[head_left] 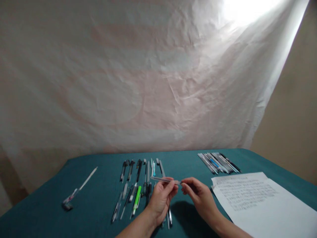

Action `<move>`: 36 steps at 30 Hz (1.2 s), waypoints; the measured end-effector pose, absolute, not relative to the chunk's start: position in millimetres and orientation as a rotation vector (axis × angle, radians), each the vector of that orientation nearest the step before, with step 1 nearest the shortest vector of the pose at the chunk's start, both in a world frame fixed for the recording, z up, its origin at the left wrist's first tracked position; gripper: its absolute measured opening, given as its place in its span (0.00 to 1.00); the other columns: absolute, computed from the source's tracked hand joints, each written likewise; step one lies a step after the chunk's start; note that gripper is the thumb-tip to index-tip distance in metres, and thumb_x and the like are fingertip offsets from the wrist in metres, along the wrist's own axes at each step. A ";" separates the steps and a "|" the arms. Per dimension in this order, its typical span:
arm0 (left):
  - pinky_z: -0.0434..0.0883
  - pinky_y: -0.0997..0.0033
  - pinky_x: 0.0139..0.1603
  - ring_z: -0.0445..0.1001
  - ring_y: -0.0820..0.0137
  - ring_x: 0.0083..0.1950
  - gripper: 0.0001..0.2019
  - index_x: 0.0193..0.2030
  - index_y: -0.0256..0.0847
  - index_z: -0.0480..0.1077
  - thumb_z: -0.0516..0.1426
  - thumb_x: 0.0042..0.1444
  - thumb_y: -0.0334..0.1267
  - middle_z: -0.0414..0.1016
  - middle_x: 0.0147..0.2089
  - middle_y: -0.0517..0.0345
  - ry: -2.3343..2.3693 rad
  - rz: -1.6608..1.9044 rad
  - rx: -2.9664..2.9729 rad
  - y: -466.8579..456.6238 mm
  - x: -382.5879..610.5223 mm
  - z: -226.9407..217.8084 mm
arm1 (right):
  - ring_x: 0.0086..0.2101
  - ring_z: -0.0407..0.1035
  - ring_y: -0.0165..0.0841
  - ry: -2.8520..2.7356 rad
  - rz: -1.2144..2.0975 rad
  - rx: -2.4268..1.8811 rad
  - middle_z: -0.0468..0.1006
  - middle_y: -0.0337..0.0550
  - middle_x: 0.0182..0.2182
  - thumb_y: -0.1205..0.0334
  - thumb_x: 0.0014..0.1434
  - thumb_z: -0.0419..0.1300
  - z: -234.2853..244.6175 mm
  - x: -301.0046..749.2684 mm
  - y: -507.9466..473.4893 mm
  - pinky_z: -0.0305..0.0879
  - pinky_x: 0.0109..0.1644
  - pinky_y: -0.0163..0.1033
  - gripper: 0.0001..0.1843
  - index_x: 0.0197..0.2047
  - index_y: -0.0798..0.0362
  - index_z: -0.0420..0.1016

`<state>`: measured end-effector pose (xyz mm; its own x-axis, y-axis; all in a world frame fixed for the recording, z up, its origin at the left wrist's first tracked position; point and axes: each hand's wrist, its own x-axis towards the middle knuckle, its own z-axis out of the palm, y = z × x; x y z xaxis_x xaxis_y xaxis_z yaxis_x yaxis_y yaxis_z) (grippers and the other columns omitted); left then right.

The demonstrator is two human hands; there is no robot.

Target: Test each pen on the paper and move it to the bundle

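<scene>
Near centre, I noted the left hand grasping a slim pen above the tabletop, the right hand pinching its right end. I judged the step as working that end; next called for a firm left hold. Loose pens lay farther left, a pen row far right.

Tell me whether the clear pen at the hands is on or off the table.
Off: the left hand pinches the clear pen above the table, the right hand at its right end.
</scene>
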<state>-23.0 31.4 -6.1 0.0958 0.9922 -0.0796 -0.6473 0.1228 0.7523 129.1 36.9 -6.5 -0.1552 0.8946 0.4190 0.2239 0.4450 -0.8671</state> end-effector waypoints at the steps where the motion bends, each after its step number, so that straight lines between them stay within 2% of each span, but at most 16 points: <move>1: 0.71 0.79 0.38 0.71 0.78 0.33 0.09 0.37 0.36 0.66 0.61 0.49 0.29 0.72 0.35 0.56 0.683 1.341 0.640 31.1 -22.9 -6.3 | 0.27 0.68 0.31 -1.644 0.816 -0.996 0.73 0.41 0.26 0.55 0.57 0.54 -6.5 129.0 36.7 0.64 0.32 0.34 0.11 0.36 0.55 0.70; 7: 0.70 0.78 0.38 0.71 0.78 0.33 0.10 0.37 0.36 0.66 0.61 0.49 0.29 0.72 0.35 0.56 0.688 1.333 0.649 31.5 -22.9 -8.1 | 0.21 0.65 0.29 -1.646 0.937 -1.093 0.68 0.38 0.19 0.49 0.60 0.47 -6.7 126.2 38.6 0.60 0.26 0.33 0.21 0.24 0.55 0.67; 10: 0.70 0.78 0.38 0.71 0.78 0.33 0.10 0.38 0.36 0.66 0.61 0.49 0.29 0.72 0.36 0.56 0.698 1.335 0.627 32.8 -23.5 -9.1 | 0.22 0.64 0.29 -1.657 0.936 -1.083 0.68 0.38 0.22 0.50 0.61 0.44 -6.5 125.1 36.8 0.60 0.26 0.33 0.20 0.28 0.54 0.66; 14: 0.69 0.79 0.38 0.71 0.78 0.33 0.10 0.38 0.36 0.66 0.61 0.49 0.29 0.72 0.35 0.56 0.698 1.334 0.638 32.5 -23.4 -8.5 | 0.26 0.64 0.29 -1.749 0.780 -1.062 0.68 0.37 0.26 0.53 0.60 0.48 -5.4 126.1 32.5 0.59 0.30 0.33 0.12 0.35 0.53 0.63; 18: 0.69 0.79 0.38 0.71 0.79 0.33 0.10 0.38 0.36 0.66 0.61 0.49 0.30 0.72 0.35 0.58 0.705 1.316 0.685 30.0 -22.2 -6.1 | 0.25 0.62 0.29 -1.837 0.665 -1.099 0.66 0.37 0.25 0.54 0.62 0.46 -8.8 127.4 33.6 0.57 0.30 0.33 0.12 0.32 0.52 0.62; 23: 0.69 0.78 0.38 0.71 0.77 0.33 0.10 0.38 0.36 0.66 0.61 0.49 0.31 0.73 0.35 0.56 0.705 1.293 0.722 29.2 -21.9 -5.2 | 0.23 0.62 0.29 -1.839 0.726 -1.141 0.65 0.36 0.19 0.52 0.63 0.41 -10.1 128.0 37.8 0.56 0.29 0.33 0.21 0.24 0.52 0.60; 25: 0.69 0.78 0.37 0.71 0.78 0.33 0.11 0.37 0.36 0.66 0.62 0.48 0.31 0.73 0.35 0.56 0.702 1.305 0.696 30.2 -22.3 -6.1 | 0.22 0.62 0.28 -1.837 0.780 -1.131 0.66 0.36 0.20 0.52 0.63 0.40 -7.5 129.0 37.3 0.56 0.28 0.32 0.21 0.25 0.52 0.61; 29: 0.69 0.79 0.38 0.71 0.78 0.33 0.11 0.37 0.36 0.66 0.62 0.48 0.30 0.73 0.36 0.56 0.700 1.326 0.664 31.0 -22.7 -7.1 | 0.25 0.63 0.29 -1.877 0.722 -1.116 0.68 0.37 0.25 0.53 0.62 0.44 -3.3 131.2 34.8 0.57 0.30 0.32 0.13 0.34 0.52 0.62; 32: 0.69 0.78 0.38 0.71 0.78 0.33 0.11 0.38 0.37 0.66 0.61 0.48 0.31 0.72 0.35 0.57 0.701 1.314 0.691 29.8 -22.0 -6.3 | 0.25 0.63 0.29 -1.914 0.679 -1.122 0.67 0.37 0.24 0.53 0.63 0.43 -3.5 131.3 35.3 0.57 0.31 0.33 0.16 0.30 0.52 0.62; 36: 0.69 0.78 0.38 0.70 0.78 0.32 0.11 0.38 0.36 0.66 0.61 0.49 0.31 0.72 0.35 0.57 0.699 1.305 0.707 29.5 -20.9 -6.0 | 0.23 0.63 0.28 -1.881 0.805 -1.128 0.66 0.36 0.20 0.53 0.64 0.39 -3.5 130.6 37.6 0.57 0.30 0.33 0.23 0.24 0.53 0.62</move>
